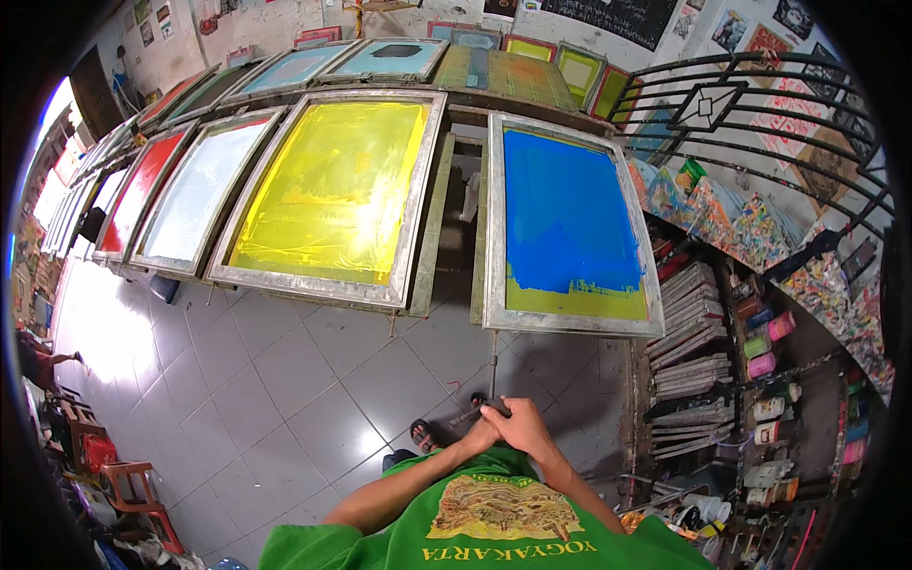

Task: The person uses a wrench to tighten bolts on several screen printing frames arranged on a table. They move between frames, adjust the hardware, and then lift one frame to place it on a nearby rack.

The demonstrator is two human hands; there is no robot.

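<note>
My right hand (521, 427) is closed around a thin grey tool (465, 416) whose tip pokes out to the left. My left hand (481, 439) presses against it from below, its fingers hidden under the right hand. Both hands are held in front of my green shirt (494, 532), above my sandalled foot (424, 436). Just ahead stands a metal-framed printing screen (570, 223) coated blue over yellow, tilted up, with a thin prop rod (493, 366) reaching down toward my hands. A yellow screen (332, 190) leans to its left.
More framed screens, white (199, 195) and red (138, 195), lean in a row to the left. Shelves with stacked frames (689, 332) and paint jars (769, 380) fill the right. A black metal railing (750, 114) curves above. Grey floor tiles (285, 380) lie below, red stools (133, 484) at far left.
</note>
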